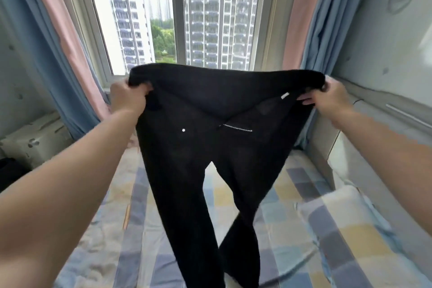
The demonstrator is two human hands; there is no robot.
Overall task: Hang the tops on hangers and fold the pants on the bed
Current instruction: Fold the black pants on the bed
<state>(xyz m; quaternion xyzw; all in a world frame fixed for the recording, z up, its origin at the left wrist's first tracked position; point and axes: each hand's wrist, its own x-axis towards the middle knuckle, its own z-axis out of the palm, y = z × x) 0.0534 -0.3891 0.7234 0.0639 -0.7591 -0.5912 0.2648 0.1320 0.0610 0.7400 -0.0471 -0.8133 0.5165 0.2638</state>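
Arms outstretched, left hand (pixel 127 98) and right hand (pixel 333 98) gripping pants (pixel 210 100).

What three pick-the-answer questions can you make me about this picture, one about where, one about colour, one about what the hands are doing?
1. Where are the pants?
A) held up in the air over the bed
B) on a hanger
C) folded flat on the floor

2. What colour are the pants?
A) white
B) black
C) pink

3. What are the hands doing?
A) both lie flat on the bed
B) only one holds the pants
C) the left hand and the right hand each grip one end of the waistband

Answers:
1 A: the legs dangle down over the checked sheet.
2 B: the cloth is black from top to bottom.
3 C: fingers curl round the waistband at both ends, stretching it wide.
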